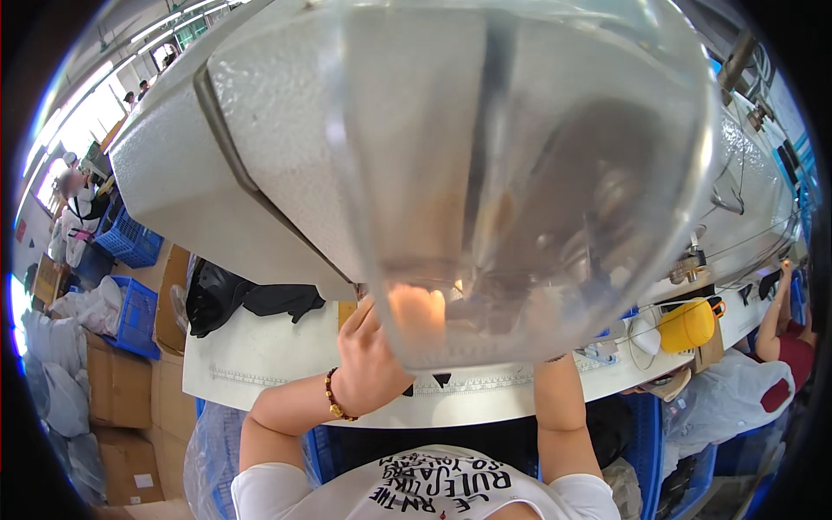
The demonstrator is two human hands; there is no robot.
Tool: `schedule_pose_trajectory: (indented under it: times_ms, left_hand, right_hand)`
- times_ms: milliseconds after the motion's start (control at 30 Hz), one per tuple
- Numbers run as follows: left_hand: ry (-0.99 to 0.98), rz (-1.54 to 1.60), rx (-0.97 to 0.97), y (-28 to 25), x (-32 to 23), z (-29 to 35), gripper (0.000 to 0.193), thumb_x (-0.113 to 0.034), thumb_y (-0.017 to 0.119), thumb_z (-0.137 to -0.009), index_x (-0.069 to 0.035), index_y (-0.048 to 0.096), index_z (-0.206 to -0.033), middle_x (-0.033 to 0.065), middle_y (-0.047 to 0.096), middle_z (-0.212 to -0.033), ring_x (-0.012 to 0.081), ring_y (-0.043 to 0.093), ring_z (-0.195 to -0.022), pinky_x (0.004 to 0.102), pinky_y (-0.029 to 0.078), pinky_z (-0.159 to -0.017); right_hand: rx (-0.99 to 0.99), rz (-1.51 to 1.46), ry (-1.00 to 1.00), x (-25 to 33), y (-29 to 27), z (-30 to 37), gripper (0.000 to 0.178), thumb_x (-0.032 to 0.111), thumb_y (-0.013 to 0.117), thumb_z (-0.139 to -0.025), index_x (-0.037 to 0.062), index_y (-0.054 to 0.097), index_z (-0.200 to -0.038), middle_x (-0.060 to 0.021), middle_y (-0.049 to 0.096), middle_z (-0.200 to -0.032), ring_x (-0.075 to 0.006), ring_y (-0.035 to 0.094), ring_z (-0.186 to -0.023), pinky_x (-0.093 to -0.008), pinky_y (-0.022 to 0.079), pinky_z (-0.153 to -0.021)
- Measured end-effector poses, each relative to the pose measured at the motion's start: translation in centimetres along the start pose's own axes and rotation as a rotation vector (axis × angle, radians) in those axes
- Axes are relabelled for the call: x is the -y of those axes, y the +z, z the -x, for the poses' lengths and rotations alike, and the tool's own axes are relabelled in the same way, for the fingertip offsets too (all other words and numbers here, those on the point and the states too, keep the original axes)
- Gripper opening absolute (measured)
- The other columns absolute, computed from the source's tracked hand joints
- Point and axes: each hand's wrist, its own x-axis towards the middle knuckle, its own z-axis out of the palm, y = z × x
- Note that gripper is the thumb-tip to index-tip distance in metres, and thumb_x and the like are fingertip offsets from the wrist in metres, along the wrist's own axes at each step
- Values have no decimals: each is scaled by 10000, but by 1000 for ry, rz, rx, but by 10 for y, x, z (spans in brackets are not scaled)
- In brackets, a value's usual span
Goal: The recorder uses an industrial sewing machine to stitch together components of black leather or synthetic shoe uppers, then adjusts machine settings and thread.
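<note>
Because the shield (520, 199) blurs things, I can't tell what left hand (371, 362) or right hand (552, 316) grips, nor what's done or pending; black cloth (279, 300) lies on counter (251, 354).

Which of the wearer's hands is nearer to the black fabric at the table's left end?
Left. The left hand is just right of the black fabric, without visible contact; the right hand is farther right, blurred behind the clear guard.
</note>
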Motion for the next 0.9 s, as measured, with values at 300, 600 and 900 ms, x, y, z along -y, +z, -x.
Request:
schedule_pose_trajectory:
  times_ms: [300,600,900]
  left_hand:
    - [-40,181,348,-19,3,5,553,-286,706,-644,86,535,-1016,212,464,-1136,338,494,-1060,384,433,-857]
    - [344,-23,173,6,46,47,523,-234,690,-654,13,550,-1093,245,425,-1248,412,390,-1183,612,287,-982]
    - [72,218,110,-22,16,18,274,-105,632,-654,-29,639,-917,82,621,-996,194,583,-844,293,404,-573]
  right_hand:
    - [-103,249,-64,12,7,16,252,66,590,-773,28,578,-1022,-124,601,-967,-286,575,-885,-347,461,-813]
    - [-208,105,25,30,81,67,361,31,589,-809,11,481,-1154,-168,599,-924,-298,607,-720,-299,474,-679]
    - [-299,-576,163,28,99,71,385,-3,531,-871,11,361,-1216,-108,567,-1054,-121,575,-927,-222,463,-758]
